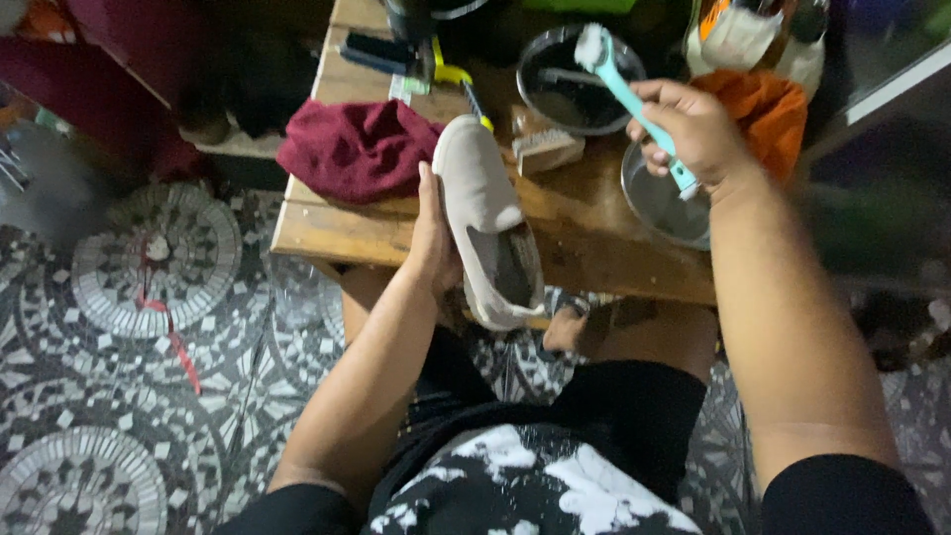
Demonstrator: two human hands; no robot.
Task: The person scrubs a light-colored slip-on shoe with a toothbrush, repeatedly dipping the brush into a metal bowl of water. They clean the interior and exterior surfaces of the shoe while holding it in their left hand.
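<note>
We grip a beige slip-on shoe [485,233] in our left hand [433,238] above the wooden table [584,233] edge, while our right hand [693,129], closed around a teal brush [624,84], is raised apart to its right over the metal bowls [580,84].

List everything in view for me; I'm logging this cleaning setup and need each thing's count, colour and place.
shoe: one, beige, held over the table's near edge
brush: one, light blue handle, raised over the bowls
small brush: one, wooden, on the table beside the shoe
maroon cloth: one, on the table's left end
orange cloth: one, right rear of the table
bowls: two, metal, behind and under the brush
table: one, wooden
floor: patterned tiles
left hand: grips the shoe
right hand: grips the brush
</note>
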